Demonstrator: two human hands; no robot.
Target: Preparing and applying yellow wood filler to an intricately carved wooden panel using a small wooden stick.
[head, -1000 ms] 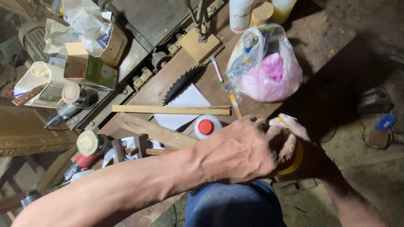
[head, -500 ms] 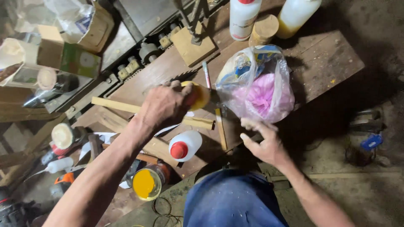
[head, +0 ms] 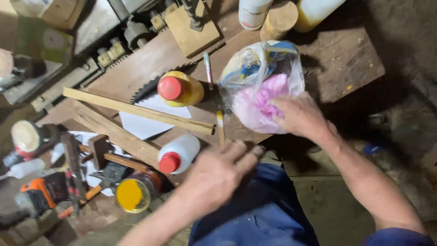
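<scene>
Head view: right hand [head: 298, 116] grasps the plastic bag [head: 264, 86]; left hand [head: 218, 175] hovers released above the counter [head: 346, 59].

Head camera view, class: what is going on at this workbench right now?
A person works at a cluttered wooden bench. The right hand presses on a clear plastic bag with pink material inside. The left hand hovers open at the bench's near edge, holding nothing, close to a white bottle with a red cap lying on its side. A yellow bottle with a red cap stands beside wooden strips and a saw blade.
</scene>
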